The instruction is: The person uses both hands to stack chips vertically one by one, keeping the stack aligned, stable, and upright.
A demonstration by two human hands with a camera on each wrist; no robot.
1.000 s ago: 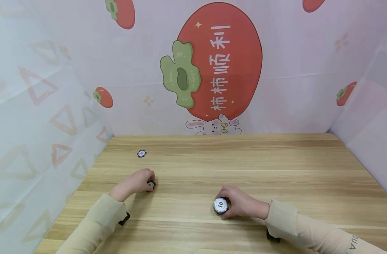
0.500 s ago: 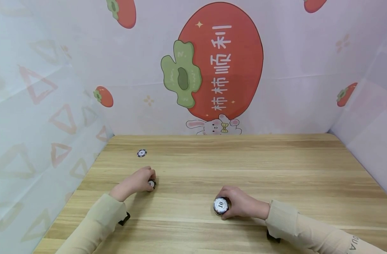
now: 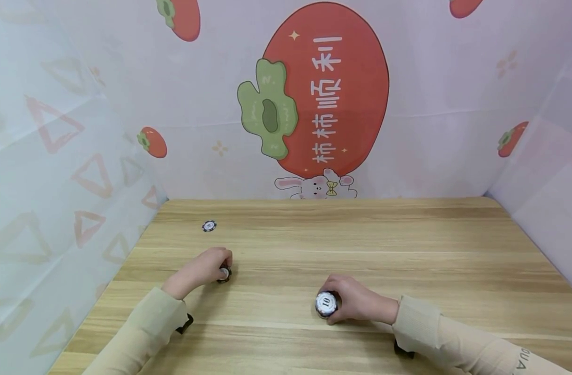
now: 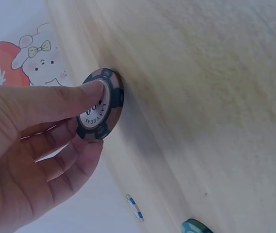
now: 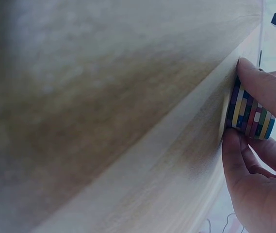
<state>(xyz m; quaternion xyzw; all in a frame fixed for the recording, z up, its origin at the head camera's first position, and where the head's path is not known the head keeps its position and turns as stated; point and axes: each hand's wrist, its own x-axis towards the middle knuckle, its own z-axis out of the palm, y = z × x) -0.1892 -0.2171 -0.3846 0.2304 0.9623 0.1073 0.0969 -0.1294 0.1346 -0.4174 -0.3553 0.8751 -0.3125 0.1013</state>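
My left hand (image 3: pixel 200 272) pinches a dark poker chip (image 4: pixel 95 116) with a white centre between thumb and fingers, over the left part of the table. Its lettering reads LAS VEGAS in the left wrist view; the thumb covers part of the face. I cannot tell whether its rim touches the wood. Near the middle front, my right hand (image 3: pixel 357 299) grips a stack of poker chips (image 5: pixel 251 110) by its sides. The top chip shows a 10 on white. Coloured edges of several chips show in the right wrist view, and the stack stands on the table.
A single blue-and-white poker chip (image 3: pixel 209 226) lies flat at the back left of the wooden table (image 3: pixel 408 245). A green chip (image 4: pixel 196 226) peeks in at the bottom of the left wrist view. Printed cloth walls (image 3: pixel 436 104) enclose the table's back and sides.
My left hand has shifted very slightly to the right with the poker chip, whose face shows a little more. The right hand and the stack have stayed put.
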